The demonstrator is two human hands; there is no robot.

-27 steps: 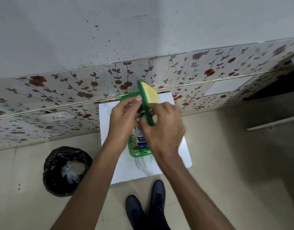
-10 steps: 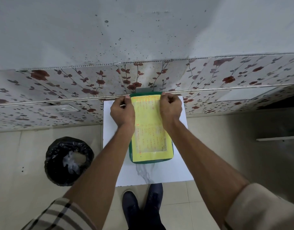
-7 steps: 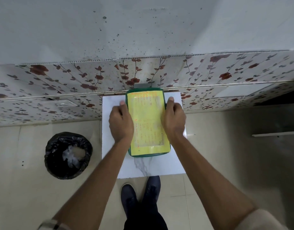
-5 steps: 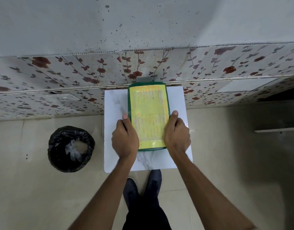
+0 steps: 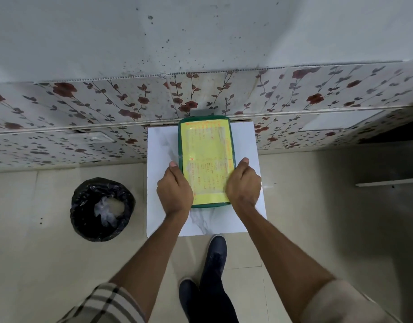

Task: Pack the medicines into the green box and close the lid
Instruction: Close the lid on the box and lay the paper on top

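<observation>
Now we are pressing the left hand point(image 5: 175, 191) and right hand point(image 5: 241, 184) against the near sides of the green box point(image 5: 206, 160), both curled onto its lid point(image 5: 208, 145). Nothing is showing whether the far corners are seating; uneven pressure could be leaving them sprung, we judge. The box is sitting on a white marble-look table point(image 5: 245, 145) against a flowered wall point(image 5: 107, 106), a black-lined bin point(image 5: 101, 208) standing nearby.
</observation>
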